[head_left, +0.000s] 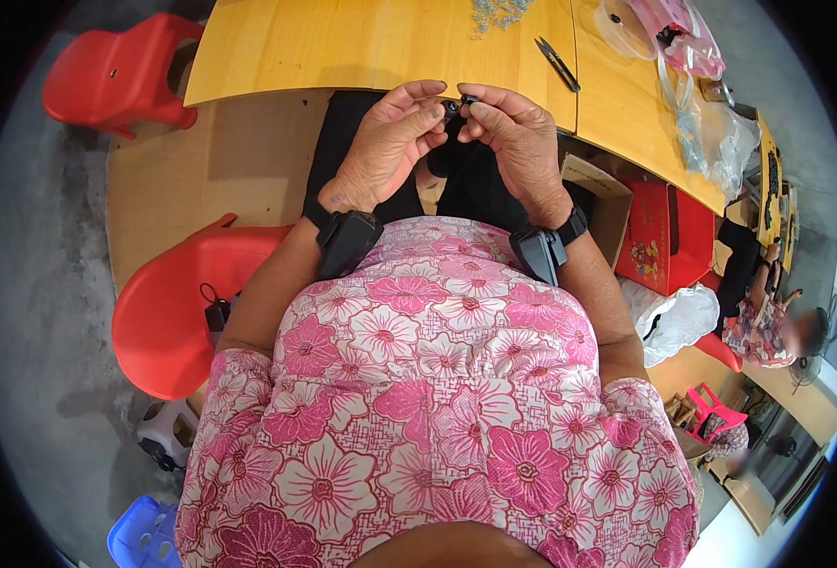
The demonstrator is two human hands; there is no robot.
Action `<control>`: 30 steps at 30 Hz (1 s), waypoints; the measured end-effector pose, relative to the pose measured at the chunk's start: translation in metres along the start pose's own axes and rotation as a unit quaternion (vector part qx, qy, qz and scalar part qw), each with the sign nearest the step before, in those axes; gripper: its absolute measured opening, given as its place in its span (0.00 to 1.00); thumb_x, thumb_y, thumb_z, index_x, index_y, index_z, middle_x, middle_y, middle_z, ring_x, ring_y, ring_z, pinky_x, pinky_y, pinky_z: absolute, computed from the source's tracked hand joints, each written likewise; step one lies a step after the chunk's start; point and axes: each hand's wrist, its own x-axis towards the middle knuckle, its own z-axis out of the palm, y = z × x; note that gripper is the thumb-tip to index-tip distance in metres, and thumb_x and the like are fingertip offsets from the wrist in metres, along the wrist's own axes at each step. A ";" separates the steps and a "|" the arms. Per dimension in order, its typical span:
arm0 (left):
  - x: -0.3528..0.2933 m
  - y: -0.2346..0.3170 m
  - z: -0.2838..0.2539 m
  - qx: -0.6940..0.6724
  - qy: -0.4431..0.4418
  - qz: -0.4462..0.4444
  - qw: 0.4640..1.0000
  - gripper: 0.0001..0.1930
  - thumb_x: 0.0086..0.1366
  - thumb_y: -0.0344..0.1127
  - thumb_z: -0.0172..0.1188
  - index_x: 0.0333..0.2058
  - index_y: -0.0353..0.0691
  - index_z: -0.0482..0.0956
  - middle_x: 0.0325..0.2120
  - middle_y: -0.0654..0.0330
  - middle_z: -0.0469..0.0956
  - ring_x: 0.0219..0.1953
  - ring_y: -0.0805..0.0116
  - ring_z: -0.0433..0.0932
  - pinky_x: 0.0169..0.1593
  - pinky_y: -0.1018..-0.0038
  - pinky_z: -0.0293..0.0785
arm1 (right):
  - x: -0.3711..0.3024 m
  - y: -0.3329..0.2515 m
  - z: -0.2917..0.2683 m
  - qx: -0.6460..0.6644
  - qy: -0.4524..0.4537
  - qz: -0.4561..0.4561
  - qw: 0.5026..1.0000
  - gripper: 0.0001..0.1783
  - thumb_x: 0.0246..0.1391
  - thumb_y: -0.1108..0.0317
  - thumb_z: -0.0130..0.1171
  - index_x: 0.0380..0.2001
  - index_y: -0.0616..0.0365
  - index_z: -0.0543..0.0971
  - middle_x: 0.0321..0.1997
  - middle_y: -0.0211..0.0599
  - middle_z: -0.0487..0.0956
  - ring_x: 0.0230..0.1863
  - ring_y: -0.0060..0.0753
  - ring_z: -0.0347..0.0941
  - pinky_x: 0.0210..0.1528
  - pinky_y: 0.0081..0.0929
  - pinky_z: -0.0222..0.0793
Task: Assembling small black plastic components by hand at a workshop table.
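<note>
Both hands meet just in front of the desk [381,47] edge, over the lap. The left hand [385,147] pinches a small black part [453,107] at its fingertips; the right hand [523,142] closes on a second black piece [470,99] touching it. This looks like the joining step: the pieces seem to need lining up and pressing together. Snips [558,64] lie beyond the right hand.
</note>
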 end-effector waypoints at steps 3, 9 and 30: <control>-0.001 0.001 0.001 0.002 0.005 0.005 1.000 0.15 0.64 0.30 0.57 0.49 0.38 0.71 0.34 0.66 0.73 0.35 0.77 0.73 0.43 0.79 0.72 | 0.000 0.001 0.001 0.019 -0.002 -0.002 1.000 0.12 0.56 0.74 0.57 0.44 0.64 0.79 0.28 0.31 0.79 0.27 0.18 0.74 0.33 0.14 0.73; -0.001 0.000 -0.002 -0.006 0.004 0.010 1.000 0.15 0.64 0.28 0.56 0.49 0.38 0.70 0.35 0.65 0.73 0.35 0.78 0.73 0.45 0.78 0.73 | 0.000 0.004 0.001 -0.020 -0.006 -0.014 1.000 0.11 0.56 0.74 0.58 0.42 0.65 0.80 0.29 0.31 0.80 0.26 0.19 0.74 0.33 0.15 0.74; 0.002 0.001 0.000 0.056 0.027 0.038 0.997 0.15 0.64 0.27 0.56 0.50 0.36 0.70 0.37 0.63 0.74 0.38 0.76 0.73 0.46 0.79 0.73 | 0.003 0.001 0.000 -0.138 -0.024 -0.080 0.987 0.10 0.55 0.76 0.57 0.41 0.65 0.80 0.30 0.29 0.80 0.28 0.16 0.73 0.33 0.13 0.71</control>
